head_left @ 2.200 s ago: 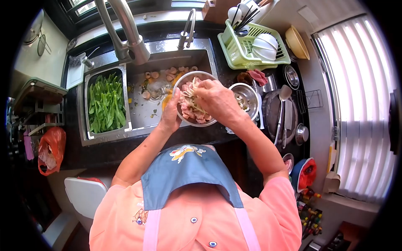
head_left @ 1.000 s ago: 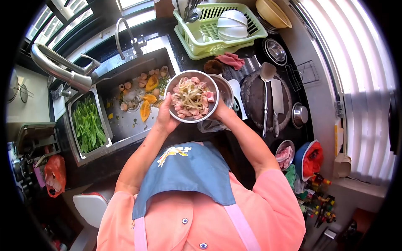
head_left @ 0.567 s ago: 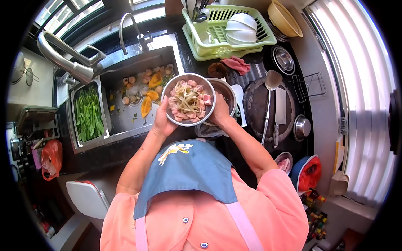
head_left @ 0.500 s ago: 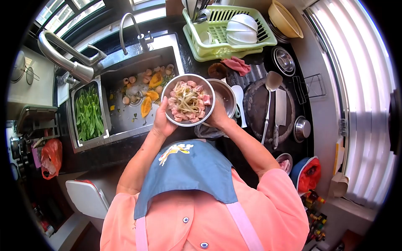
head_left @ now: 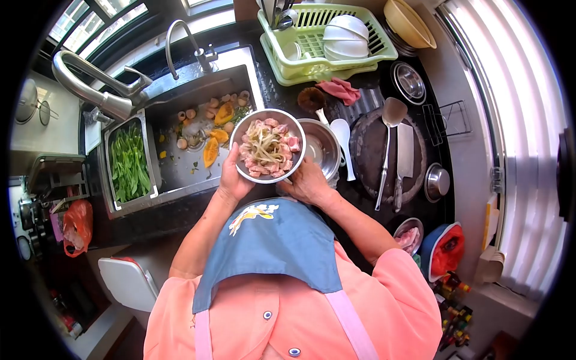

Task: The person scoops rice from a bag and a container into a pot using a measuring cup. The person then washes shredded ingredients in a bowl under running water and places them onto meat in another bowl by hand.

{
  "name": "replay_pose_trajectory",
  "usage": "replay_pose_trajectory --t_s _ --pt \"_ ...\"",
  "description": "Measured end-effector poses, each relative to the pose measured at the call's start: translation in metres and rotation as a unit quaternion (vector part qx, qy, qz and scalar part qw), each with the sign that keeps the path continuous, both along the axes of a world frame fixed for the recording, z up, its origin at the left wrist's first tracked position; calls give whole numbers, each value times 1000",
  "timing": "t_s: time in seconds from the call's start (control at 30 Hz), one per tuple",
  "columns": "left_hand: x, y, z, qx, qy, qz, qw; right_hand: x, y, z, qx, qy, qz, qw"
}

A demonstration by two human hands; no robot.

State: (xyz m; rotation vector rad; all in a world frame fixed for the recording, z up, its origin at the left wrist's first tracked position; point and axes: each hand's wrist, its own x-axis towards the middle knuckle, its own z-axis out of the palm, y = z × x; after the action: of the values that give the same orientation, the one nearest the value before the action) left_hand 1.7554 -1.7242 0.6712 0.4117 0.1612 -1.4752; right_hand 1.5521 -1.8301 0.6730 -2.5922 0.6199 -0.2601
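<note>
A metal bowl (head_left: 237, 161) of cut pink meat (head_left: 259, 170) topped with pale shredded strips is held over the counter by the sink. My left hand (head_left: 234, 177) grips its left side, thumb along the rim. Against its lower right side my right hand (head_left: 312, 185) is curled, with the fingertips partly hidden. Just behind that hand stands a second metal bowl (head_left: 327, 150), with a little wetness inside. A white spoon (head_left: 341, 135) and a brown round brush (head_left: 311, 99) lie nearby.
Left, the sink (head_left: 180, 171) holds peels and scraps, with leafy greens (head_left: 128, 162) in its side basket. A green dish rack (head_left: 306, 45) stands behind. Right, a round chopping board (head_left: 366, 156) carries a spatula (head_left: 386, 150) and a cleaver (head_left: 405, 150).
My right hand has slid down and left along the meat bowl, uncovering more of the second bowl. The meat bowl has shifted slightly left and down.
</note>
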Motion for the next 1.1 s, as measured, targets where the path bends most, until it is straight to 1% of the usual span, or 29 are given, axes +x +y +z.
replay_pose_trajectory --t_s 0.07,0.13,0.23,0.33,0.43,0.53,0.57,0.67,0.77,0.93,1.1 --pt "-1 -1 2 0 -2 -2 1000 -1 0 2 48 8 -11 999" --pt "-1 -2 2 5 -12 0 1000 1 -3 17 138 31 -12 990" --pt "-2 -3 4 9 -23 3 1000 -2 -4 19 114 38 -2 993" --pt "-4 -1 5 9 -28 7 1000 -5 -5 25 147 76 -31 986" --pt "-4 0 2 9 -32 11 999 -5 -13 19 183 103 -34 977" --pt "-2 2 2 7 -48 13 999 -4 -31 3 189 73 -50 978" --pt "-1 3 3 8 -55 14 998 -6 -39 -17 177 51 -75 980" --pt "5 8 4 20 -62 22 998 -3 -63 6 214 -29 -110 970" --pt "13 14 6 19 -74 32 997 4 -78 2 192 -68 -141 969" --pt "25 21 18 27 -115 46 992 11 -79 -12 161 -76 -157 971" --pt "32 29 27 37 -130 56 989 15 -73 -17 144 -102 -180 968"
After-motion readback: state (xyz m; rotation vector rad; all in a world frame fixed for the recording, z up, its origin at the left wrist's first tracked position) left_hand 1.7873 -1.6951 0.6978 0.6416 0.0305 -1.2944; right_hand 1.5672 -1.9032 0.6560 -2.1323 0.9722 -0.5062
